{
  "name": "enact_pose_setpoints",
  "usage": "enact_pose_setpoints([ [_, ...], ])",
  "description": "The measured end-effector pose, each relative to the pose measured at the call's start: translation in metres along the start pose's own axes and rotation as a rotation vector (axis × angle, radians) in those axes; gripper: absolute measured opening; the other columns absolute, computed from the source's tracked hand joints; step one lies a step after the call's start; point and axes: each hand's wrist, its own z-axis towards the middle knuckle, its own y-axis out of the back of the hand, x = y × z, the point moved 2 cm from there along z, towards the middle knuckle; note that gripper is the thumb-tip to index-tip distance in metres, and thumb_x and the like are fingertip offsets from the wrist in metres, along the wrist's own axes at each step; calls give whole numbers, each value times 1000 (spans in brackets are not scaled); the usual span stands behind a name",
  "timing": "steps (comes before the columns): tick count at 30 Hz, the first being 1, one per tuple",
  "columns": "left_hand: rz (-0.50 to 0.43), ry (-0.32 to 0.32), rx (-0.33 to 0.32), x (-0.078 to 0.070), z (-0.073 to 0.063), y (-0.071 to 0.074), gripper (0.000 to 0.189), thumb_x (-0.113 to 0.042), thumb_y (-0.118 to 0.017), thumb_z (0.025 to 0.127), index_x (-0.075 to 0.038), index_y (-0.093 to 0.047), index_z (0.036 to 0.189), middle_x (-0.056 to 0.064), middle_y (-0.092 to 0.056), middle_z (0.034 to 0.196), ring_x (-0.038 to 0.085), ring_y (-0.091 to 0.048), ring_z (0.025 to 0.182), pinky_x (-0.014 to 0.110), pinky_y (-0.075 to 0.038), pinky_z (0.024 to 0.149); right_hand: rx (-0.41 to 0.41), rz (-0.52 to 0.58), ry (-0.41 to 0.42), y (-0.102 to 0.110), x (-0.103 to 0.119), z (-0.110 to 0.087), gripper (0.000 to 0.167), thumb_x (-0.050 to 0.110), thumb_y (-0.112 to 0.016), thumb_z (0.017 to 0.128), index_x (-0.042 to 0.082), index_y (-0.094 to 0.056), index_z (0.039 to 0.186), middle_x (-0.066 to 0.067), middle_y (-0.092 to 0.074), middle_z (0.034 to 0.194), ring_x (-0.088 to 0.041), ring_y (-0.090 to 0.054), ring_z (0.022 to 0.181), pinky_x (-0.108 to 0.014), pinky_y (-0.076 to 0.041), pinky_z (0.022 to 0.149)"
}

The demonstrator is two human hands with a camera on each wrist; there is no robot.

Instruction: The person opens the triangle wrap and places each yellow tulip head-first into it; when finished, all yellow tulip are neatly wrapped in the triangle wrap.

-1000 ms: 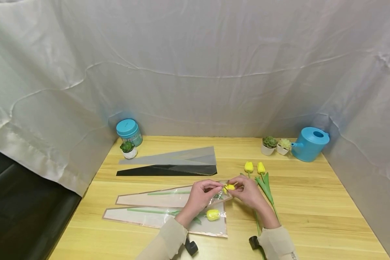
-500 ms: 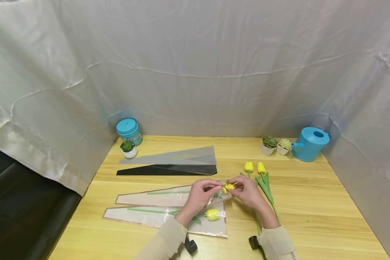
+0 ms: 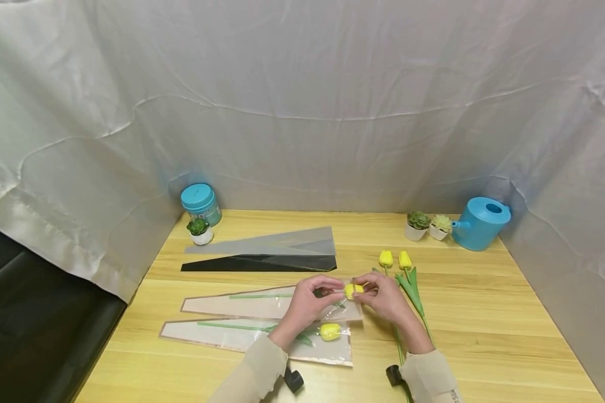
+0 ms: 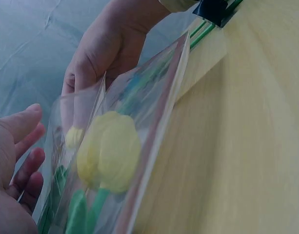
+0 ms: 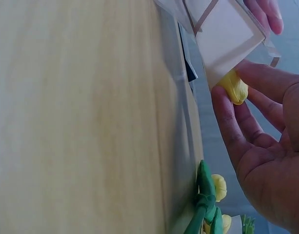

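A yellow artificial tulip (image 3: 351, 291) lies with its green stem inside a tapered clear-and-pink flower sleeve (image 3: 212, 304). My right hand (image 3: 385, 299) pinches the bloom at the sleeve's wide end, and in the right wrist view the bloom (image 5: 235, 87) shows between thumb and fingers. My left hand (image 3: 306, 304) hovers over the sleeve; in the left wrist view its fingers (image 4: 32, 163) are relaxed, apart from the film, and hold nothing. Nearer the person lies a second flower sleeve (image 3: 181, 331) with another yellow tulip (image 3: 330, 332) inside, partly covered by the left wrist.
Two loose yellow tulips (image 3: 405, 260) lie right of the sleeves, under the right forearm. Behind are a grey sleeve (image 3: 302, 240) and a black sleeve (image 3: 262, 263). Potted succulents (image 3: 417, 225), a blue watering can (image 3: 479, 224) and a blue-lidded jar (image 3: 201, 204) stand along the back.
The left fingers have let go of the sleeve's edge and parted. The sleeve's wide end has flattened out, and the right hand remains at the bloom.
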Motion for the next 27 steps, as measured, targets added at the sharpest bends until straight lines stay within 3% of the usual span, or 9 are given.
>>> enact_pose_setpoints([
  [7,142,16,-11,5,-2,3,24,-27,-85,87,-23,-81,111,-8,-75,116,12,-67,103,28,-57,88,-5,0,7,0,1,-1,26,6,-82,87,7,-77,112,-11,-72,114,-21,-68,96,-28,-61,82],
  [19,225,9,8,6,-3,-1,26,-34,-85,87,-28,-80,112,-12,-75,109,8,-64,99,26,-54,87,-15,-5,2,0,1,1,27,6,-84,85,7,-77,112,-9,-72,112,-20,-68,95,-27,-61,81],
  [23,272,-20,32,5,-2,-3,31,-35,-87,84,-29,-79,114,-14,-77,106,4,-60,101,28,-50,93,-18,1,14,-1,1,0,27,4,-83,85,8,-78,111,-8,-72,110,-20,-68,94,-26,-61,81],
  [27,325,-75,13,6,0,-5,25,-31,-86,86,-28,-80,110,-15,-79,99,2,-61,97,27,-49,91,-19,-1,25,-1,0,0,25,4,-83,85,8,-78,109,-8,-71,108,-20,-68,94,-25,-60,81],
])
